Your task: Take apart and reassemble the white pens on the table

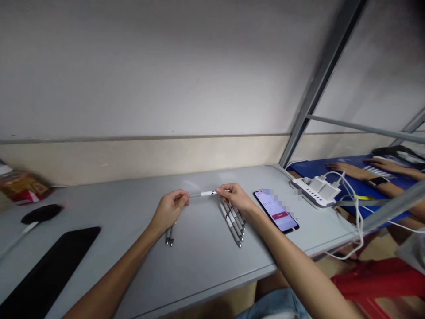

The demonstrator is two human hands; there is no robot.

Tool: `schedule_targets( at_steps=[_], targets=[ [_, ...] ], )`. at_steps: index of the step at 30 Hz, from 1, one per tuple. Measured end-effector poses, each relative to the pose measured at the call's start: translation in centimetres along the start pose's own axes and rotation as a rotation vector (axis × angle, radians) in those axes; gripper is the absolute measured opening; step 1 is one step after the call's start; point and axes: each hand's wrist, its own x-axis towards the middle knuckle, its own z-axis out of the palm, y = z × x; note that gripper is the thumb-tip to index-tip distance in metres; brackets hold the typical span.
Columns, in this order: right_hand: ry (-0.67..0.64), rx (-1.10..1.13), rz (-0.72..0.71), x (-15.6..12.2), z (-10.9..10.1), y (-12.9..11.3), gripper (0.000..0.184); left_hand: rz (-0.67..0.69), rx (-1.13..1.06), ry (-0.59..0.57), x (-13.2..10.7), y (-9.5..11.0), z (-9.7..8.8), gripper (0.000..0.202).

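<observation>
Between my two hands a grey-and-white pen (206,193) is held level above the desk. The fingers of my left hand (171,207) pinch its grey end, and those of my right hand (234,195) pinch the white end. Beneath my right hand lies a row of several grey-and-white pens (231,221), side by side and slanted, with their silver tips toward me. Two more pens (169,237) lie below my left hand, their upper parts hidden by it.
To the right lie a lit phone (276,212) and a power strip (314,192) with chargers and white cables. A black flat object (49,270) and a black round item (41,213) are at left, near a red-labelled jar (25,186). Another person's hands (348,170) rest on a blue table.
</observation>
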Motion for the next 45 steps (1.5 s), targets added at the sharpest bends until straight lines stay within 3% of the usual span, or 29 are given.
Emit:
schedule_targets(
  at_steps=[6, 10, 16, 19, 22, 26, 33, 45],
  targets=[
    [0.094, 0.366, 0.064, 0.5, 0.0, 0.0, 0.035, 0.062, -0.078, -0.048, -0.5, 0.4, 0.8, 0.022],
    [0.173, 0.572, 0.071, 0.7, 0.6, 0.3, 0.033, 0.097, -0.006, -0.037, -1.1, 1.6, 1.4, 0.023],
    [0.048, 0.843, 0.101, 0.4, 1.6, -0.1, 0.026, 0.176, 0.165, -0.129, -1.7, 3.2, 1.9, 0.022],
    [0.029, 0.971, 0.117, 0.3, 1.3, -0.2, 0.023, 0.203, 0.229, -0.079, -1.5, 2.8, 1.5, 0.022],
    [0.022, 0.990, 0.109, 0.3, 0.7, -0.1, 0.030, 0.215, 0.313, 0.016, -0.8, 1.4, 0.6, 0.022],
    [-0.012, 0.991, 0.103, 0.2, 0.5, -0.1, 0.032, 0.155, 0.449, 0.058, 0.0, -0.3, -0.5, 0.020],
    [0.022, 0.976, 0.076, 0.1, 0.7, -0.4, 0.040, 0.092, 0.656, 0.094, 0.3, -1.1, -1.5, 0.017],
    [-0.003, 0.970, 0.069, 0.2, 0.7, -0.2, 0.040, -0.092, 0.782, -0.016, 0.0, -1.7, -1.9, 0.029]
  ],
)
